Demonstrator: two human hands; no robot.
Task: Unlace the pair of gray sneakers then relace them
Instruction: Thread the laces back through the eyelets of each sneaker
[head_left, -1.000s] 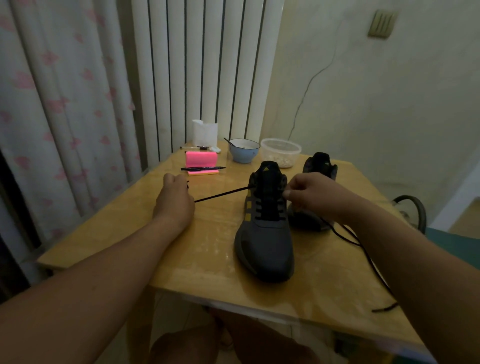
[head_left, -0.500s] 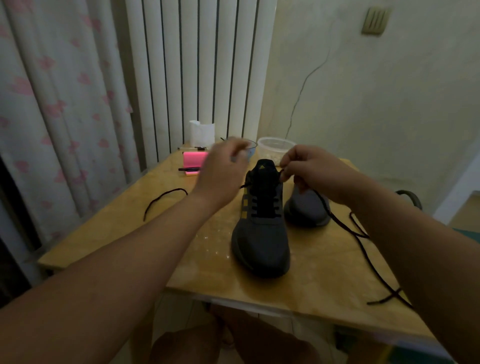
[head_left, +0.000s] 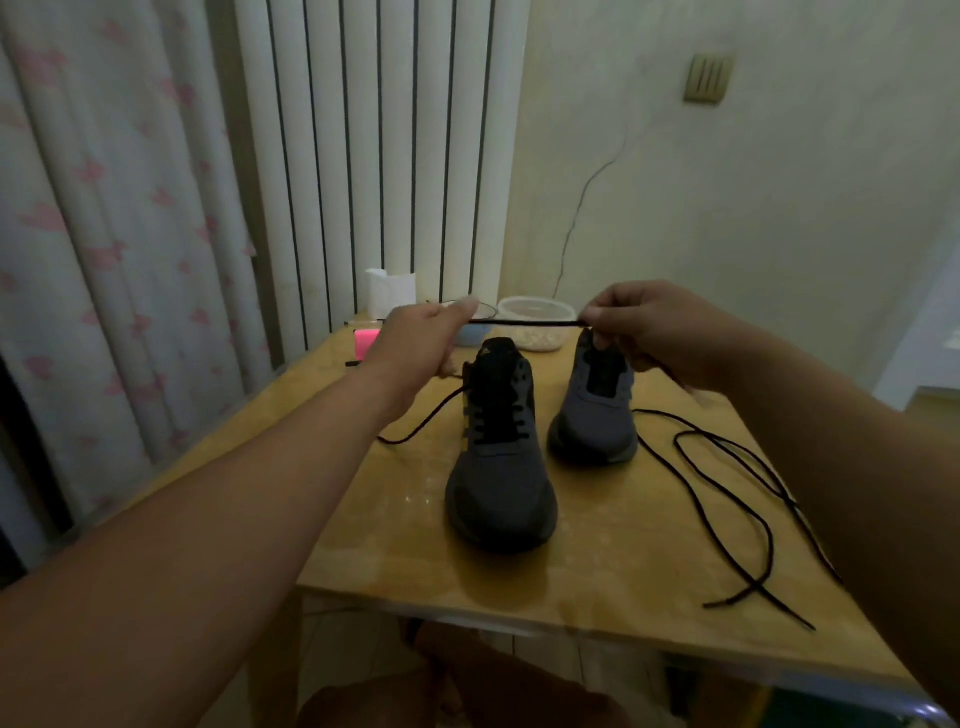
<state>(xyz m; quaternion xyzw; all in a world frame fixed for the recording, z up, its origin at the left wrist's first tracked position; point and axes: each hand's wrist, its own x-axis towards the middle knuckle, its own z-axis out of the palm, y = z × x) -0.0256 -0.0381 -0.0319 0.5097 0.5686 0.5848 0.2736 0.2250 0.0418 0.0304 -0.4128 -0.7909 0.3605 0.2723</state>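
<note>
Two hands are seen in the head view: the left hand (head_left: 415, 345) and right hand (head_left: 641, 332), each pinched shut on the black lace (head_left: 524, 323). It is stretched level, left to right, above the near gray sneaker (head_left: 498, 457), whose eyelets lie directly below the span.

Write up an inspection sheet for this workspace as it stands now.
Surface: wooden table, glossy top.
Job's things: near sneaker laced, far sneaker without laces; taut lace stretched between both hands; loose lace sprawled on the table at right.
Clutter: clear tub, blue bowl, pink block, white holder at the far edge.
Grippers: left hand and right hand each pinch the taut lace.
Cables: thin wire running up the wall.
Surroundings: curtain, vertical blinds, wall switch.
</note>
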